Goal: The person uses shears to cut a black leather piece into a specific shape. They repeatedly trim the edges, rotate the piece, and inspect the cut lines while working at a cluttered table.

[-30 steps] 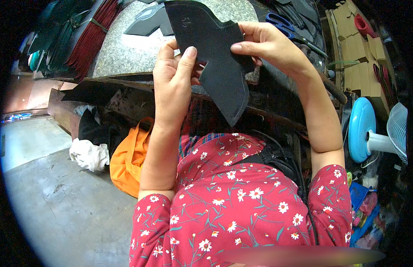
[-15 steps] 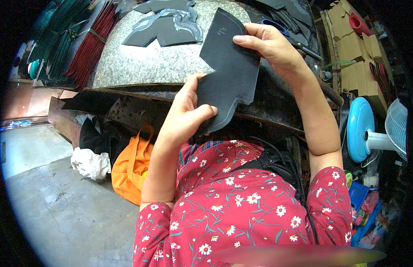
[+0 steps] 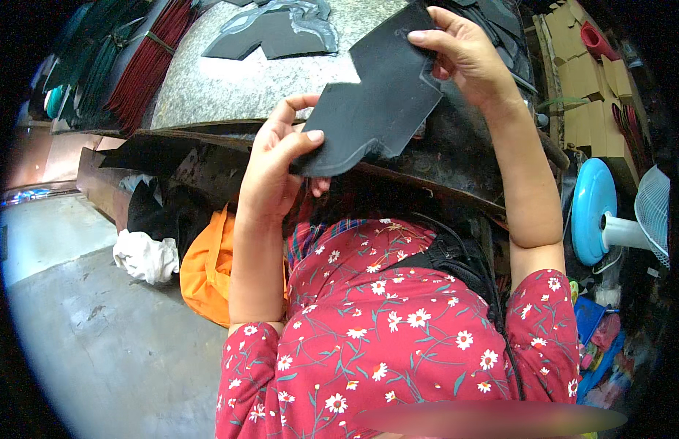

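Observation:
A dark grey cut-out piece of sheet material, with stepped and curved edges, is held up between both hands over the work surface. My left hand pinches its lower left corner with thumb on top. At its upper right edge my right hand grips it with fingers curled over the top. Beyond it, similar dark cut pieces lie flat on the speckled grey round block.
Bundles of red and green strips lie at upper left. An orange bag and a white cloth sit on the concrete floor at left. A blue fan and cardboard boxes stand at right.
The dark piece has turned from hanging upright to lying more level and slanted. My left hand slid down to its lower left corner; my right hand moved right along the upper edge.

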Demonstrator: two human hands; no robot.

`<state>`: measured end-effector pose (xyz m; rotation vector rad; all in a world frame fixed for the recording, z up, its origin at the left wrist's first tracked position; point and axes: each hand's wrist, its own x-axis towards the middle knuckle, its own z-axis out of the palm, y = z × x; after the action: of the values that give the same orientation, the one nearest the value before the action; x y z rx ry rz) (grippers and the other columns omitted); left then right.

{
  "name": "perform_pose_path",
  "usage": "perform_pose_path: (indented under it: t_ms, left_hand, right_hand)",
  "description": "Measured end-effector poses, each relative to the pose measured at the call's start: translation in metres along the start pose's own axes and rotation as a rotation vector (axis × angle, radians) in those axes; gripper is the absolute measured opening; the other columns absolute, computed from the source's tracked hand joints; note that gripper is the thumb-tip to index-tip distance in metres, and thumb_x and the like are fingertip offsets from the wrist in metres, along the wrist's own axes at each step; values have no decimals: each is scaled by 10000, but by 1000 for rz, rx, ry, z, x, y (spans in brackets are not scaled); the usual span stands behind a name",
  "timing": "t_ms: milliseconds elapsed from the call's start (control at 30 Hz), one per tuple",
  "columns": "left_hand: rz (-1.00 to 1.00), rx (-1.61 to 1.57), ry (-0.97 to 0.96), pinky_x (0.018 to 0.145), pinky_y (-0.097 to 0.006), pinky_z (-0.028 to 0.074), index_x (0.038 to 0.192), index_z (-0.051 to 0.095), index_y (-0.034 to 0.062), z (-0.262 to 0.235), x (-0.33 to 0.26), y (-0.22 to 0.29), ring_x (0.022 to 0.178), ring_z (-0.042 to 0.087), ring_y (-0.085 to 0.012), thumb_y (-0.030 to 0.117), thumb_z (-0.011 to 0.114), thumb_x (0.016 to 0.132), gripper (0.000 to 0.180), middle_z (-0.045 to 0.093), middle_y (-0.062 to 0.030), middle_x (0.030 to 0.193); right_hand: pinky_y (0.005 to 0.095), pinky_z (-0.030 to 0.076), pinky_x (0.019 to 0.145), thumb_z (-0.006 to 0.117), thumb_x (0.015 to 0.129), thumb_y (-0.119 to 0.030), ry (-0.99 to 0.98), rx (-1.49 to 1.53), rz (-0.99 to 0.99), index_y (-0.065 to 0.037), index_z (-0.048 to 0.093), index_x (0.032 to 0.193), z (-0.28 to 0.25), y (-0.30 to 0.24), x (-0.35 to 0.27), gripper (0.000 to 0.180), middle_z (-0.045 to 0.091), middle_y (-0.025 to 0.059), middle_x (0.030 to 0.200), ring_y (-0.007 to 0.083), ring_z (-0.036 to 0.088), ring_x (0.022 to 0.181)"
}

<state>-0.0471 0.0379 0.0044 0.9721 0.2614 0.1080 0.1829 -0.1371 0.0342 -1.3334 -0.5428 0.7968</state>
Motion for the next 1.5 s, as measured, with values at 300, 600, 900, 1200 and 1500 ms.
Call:
perform_pose_path:
  t_ms: [300,600,900,1200,1500]
  left_hand:
    - [208,-320,-27,790,-410,616,1364,372,12,8,2,-17,993,678,-372,92,647,898,547,582,-220,1213]
    - [361,20,220,581,-297,573,1178,515,9,25,14,-9,661,677,-199,-28,548,914,268,663,-127,980]
    - [78,265,76,412,-164,363,1158,644,14,23,14,3,450,439,-9,54,548,897,281,619,23,728]
    - [19,290,78,417,-190,414,1144,647,5,19,13,-3,443,480,-40,69,541,922,254,629,3,766]
    - [359,351,73,624,-237,522,1341,511,-4,20,15,-6,711,627,-100,52,628,954,408,659,-52,852]
  right_hand:
    - [234,469,497,701,857,-110,-10,50,-42,-100,611,1070,0,-7,-4,231,659,-12,792,103,618,588]
    - [230,533,582,601,971,-433,-164,-196,-2,-91,631,1030,16,-1,-11,349,681,13,878,89,656,714]
    - [202,432,518,676,944,-358,-309,-329,51,-76,673,957,19,2,-14,282,646,-14,746,54,583,591]
    - [199,430,477,709,908,-281,-189,-178,118,-83,662,915,23,11,-10,204,660,-1,735,68,564,509]
    - [256,548,662,741,885,-219,-247,-119,59,-23,673,1048,27,4,-15,264,713,29,886,106,670,724]
